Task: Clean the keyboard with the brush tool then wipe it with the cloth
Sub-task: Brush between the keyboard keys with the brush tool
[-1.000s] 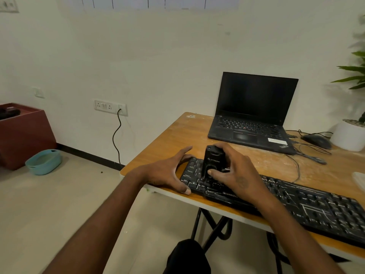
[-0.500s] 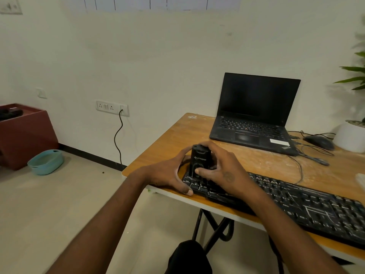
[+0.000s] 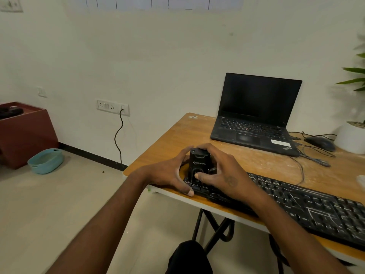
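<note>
A long black keyboard (image 3: pixel 308 206) lies along the front edge of the wooden table (image 3: pixel 177 139). On its left end stands a black brush tool (image 3: pixel 198 163) with a white logo. My right hand (image 3: pixel 223 175) grips the tool, fingers over its top and thumb on its front. My left hand (image 3: pixel 167 175) holds the keyboard's left end, thumb on the front edge and fingers curved round the far corner beside the tool. A sliver of something white (image 3: pixel 362 181) shows at the right border; whether it is the cloth I cannot tell.
An open black laptop (image 3: pixel 254 115) stands at the back of the table, with a mouse (image 3: pixel 320 143), cables and a white plant pot (image 3: pixel 349 138) to its right. On the floor at left are a teal basket (image 3: pixel 45 161) and a red-brown box (image 3: pixel 23 133).
My right hand has slid the brush tool leftward along the keyboard to its left end. My left hand has stayed on that end.
</note>
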### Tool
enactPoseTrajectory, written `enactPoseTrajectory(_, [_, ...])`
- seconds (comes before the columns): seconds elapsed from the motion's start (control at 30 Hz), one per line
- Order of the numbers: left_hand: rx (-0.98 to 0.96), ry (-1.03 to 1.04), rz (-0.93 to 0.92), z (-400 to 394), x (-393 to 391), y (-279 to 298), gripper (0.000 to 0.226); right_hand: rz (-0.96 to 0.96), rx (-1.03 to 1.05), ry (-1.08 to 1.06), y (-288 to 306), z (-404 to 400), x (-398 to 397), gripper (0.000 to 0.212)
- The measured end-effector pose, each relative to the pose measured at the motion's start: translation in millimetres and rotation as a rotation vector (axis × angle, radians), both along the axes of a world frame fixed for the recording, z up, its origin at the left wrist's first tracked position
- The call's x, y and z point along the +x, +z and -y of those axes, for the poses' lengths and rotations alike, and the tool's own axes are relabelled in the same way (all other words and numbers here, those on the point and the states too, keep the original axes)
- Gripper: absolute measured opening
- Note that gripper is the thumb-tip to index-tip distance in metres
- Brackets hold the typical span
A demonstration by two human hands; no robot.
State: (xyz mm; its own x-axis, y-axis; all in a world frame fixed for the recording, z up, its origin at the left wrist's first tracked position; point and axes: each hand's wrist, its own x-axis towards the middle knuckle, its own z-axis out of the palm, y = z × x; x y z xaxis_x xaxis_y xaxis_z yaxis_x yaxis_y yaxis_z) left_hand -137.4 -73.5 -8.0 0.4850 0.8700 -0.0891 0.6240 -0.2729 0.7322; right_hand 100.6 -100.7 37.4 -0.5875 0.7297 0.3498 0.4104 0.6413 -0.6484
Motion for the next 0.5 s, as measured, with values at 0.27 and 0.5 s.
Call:
enactPoseTrajectory(0.27, [0.005, -0.004, -0.008, 1, -1, 1, 0.138, -0.040, 0.032, -0.128, -2, 8, 2, 0.057])
enactPoseTrajectory(0.5, [-0.005, -0.014, -0.021, 2, 2, 4, 0.126, -0.038, 0.042, -0.093, -6, 14, -8, 0.058])
